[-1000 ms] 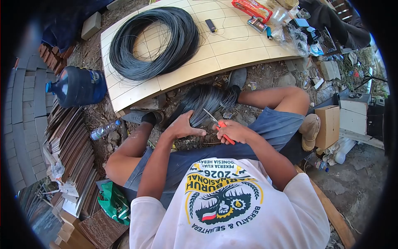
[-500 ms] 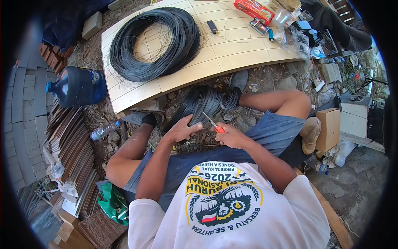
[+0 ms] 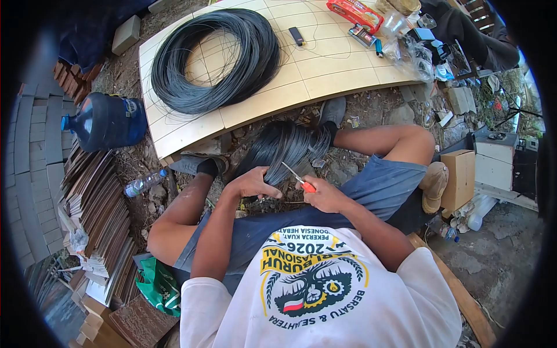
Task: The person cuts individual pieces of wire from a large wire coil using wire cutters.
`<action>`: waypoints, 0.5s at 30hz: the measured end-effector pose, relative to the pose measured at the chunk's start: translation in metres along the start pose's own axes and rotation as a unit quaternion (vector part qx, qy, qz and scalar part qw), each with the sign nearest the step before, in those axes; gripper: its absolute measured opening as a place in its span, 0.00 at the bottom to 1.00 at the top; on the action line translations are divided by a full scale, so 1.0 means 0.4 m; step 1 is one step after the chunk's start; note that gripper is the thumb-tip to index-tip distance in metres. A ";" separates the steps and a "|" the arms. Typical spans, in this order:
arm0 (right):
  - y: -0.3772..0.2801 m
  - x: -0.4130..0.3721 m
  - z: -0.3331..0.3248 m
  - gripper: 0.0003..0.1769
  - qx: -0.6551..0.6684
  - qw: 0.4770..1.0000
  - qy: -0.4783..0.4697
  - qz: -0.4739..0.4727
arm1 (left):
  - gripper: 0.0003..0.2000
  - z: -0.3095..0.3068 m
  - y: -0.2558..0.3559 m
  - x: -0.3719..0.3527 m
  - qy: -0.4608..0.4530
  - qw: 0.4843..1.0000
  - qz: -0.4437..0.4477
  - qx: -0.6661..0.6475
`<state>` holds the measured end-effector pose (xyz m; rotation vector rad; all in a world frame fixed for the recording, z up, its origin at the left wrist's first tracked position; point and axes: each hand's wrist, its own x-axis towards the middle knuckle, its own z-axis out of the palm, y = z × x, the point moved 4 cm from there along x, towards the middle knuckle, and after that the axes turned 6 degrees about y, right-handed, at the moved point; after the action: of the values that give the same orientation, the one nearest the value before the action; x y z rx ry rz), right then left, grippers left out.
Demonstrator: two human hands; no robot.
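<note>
My right hand is wrapped round the red handle of a thin metal-tipped tool, whose tip points up and left. My left hand is at the near edge of a bundle of dark wire lying on the ground between my feet. Its thumb points toward the tool; the fingers curl at the bundle, and whether they grip any strands is hidden. A large coil of dark wire rests on the tiled tabletop beyond.
On the tabletop are a black lighter-like object, a red packet and plastic bags. A blue water jug, a small bottle and stacked tiles stand left. At the right are a cap and a cardboard box.
My left hand has turned slightly, its fingers drawn in toward the bundle. My right hand and the tool have shifted only a little. The wire bundle's near end looks slightly changed.
</note>
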<state>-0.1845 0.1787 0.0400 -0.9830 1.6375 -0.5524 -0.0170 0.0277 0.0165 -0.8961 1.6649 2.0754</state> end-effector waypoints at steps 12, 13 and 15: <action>-0.022 0.023 0.011 0.23 0.169 0.968 -0.091 0.162 | 0.44 0.006 -0.012 0.003 0.181 0.944 0.068 0.268; -0.033 0.020 0.005 0.24 0.155 0.969 -0.091 0.167 | 0.44 0.007 -0.007 0.002 0.179 0.943 0.065 0.272; -0.049 0.014 0.001 0.24 0.145 0.970 -0.088 0.173 | 0.45 0.011 0.000 -0.001 0.173 0.943 0.061 0.277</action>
<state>-0.1783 0.1632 0.0520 -0.5019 1.4748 -0.4360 -0.0178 0.0319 0.0175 -1.0101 2.3714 1.4226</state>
